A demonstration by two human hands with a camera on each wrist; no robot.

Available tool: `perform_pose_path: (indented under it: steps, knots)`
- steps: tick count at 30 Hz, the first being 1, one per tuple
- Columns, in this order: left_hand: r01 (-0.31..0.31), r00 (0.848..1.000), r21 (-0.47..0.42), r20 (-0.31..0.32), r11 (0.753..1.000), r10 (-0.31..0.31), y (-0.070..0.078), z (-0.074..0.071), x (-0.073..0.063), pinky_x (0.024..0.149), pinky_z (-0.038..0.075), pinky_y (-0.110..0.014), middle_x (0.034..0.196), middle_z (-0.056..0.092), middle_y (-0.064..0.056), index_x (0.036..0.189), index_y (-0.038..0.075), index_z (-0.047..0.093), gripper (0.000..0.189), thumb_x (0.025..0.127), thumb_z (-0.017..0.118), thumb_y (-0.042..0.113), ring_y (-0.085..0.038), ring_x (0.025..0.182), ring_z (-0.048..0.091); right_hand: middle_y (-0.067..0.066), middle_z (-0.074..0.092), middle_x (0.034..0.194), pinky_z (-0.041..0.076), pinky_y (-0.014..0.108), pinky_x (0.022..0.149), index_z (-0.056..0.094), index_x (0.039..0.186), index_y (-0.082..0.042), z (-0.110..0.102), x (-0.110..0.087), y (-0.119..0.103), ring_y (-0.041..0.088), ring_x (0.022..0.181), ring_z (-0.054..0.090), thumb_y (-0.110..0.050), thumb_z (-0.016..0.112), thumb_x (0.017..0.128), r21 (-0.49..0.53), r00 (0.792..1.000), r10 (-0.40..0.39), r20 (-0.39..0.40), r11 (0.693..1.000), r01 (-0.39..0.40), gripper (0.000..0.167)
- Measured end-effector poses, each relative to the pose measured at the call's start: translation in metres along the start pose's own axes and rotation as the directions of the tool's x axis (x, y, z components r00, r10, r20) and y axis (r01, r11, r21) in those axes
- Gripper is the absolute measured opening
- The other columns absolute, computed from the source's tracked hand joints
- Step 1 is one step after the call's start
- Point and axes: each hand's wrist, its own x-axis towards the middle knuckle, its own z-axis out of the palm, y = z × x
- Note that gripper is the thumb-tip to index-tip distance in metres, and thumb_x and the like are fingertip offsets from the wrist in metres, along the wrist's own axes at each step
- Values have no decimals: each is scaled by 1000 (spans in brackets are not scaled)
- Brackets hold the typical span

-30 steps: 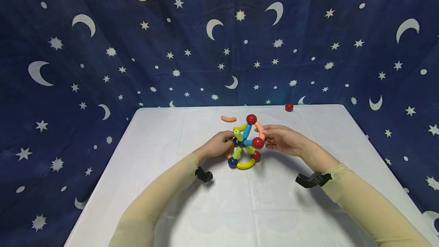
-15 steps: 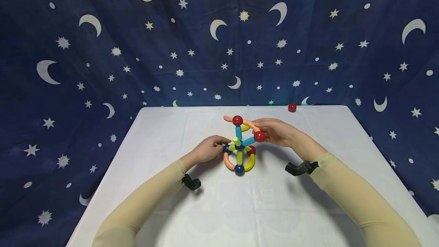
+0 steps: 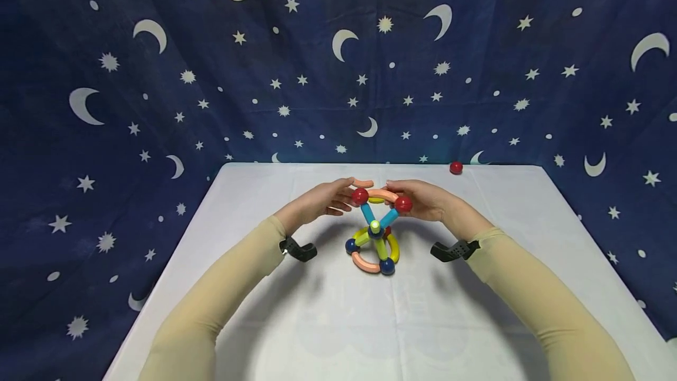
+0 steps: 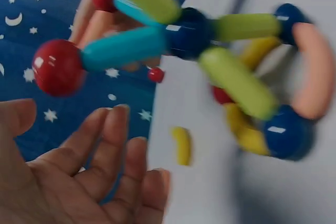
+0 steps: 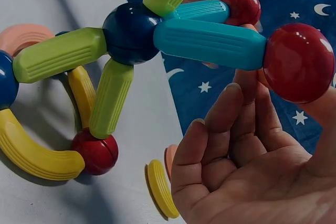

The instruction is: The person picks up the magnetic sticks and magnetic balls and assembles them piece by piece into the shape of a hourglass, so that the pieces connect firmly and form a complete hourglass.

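A ball-and-stick magnetic construction [image 3: 382,249] stands on the table, its dark blue hub ball [image 5: 132,33] joined to green and cyan sticks. Two red balls top the cyan sticks, and a salmon curved magnetic stick [image 3: 383,195] spans between them. My right hand [image 3: 425,200] pinches this curved stick beside the right red ball [image 5: 299,63]; that ball partly hides the contact. With its fingers spread and relaxed, my left hand [image 3: 328,199] is beside the left red ball [image 4: 59,67], holding nothing. Blue and red balls with curved yellow and salmon sticks form the base.
Behind the construction lie a loose salmon curved stick [image 3: 363,183] and a loose yellow curved stick [image 3: 376,200]. A single red ball [image 3: 456,167] sits near the back edge of the white table [image 3: 317,322]. A dark blue star-patterned cloth [image 3: 296,63] hangs behind.
The construction has turned on the table, bringing one red ball to the left. My left hand has let go of the base and risen to that ball; the right hand stayed by the top stick.
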Motion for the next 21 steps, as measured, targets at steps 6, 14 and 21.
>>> perform_pose_path:
  steps: [6,14,21]
  knots:
    - [85,994,52,68,995,-88,40,9,17,102,49,-44,120,70,-7,137,7,63,58,101,54,52,-24,111,65,14,56,136,52,34,91,47,143,-1,-3,-2,2,24,112,56,-50,51,105,65,1000,6,6,998,-7,62]
    - [99,992,110,71,989,-107,51,17,20,85,53,-35,116,71,-17,123,0,70,42,103,60,35,-15,89,64,9,62,114,53,27,81,50,137,-2,-7,-8,9,18,96,60,-52,45,106,56,998,-6,-69,998,10,59]
    - [90,993,99,66,991,-97,51,19,19,88,53,-37,101,72,-10,121,-1,71,37,103,60,30,-15,86,62,4,70,90,53,27,72,61,126,2,-11,-30,47,15,76,61,-33,53,106,-133,951,-62,-304,991,22,41]
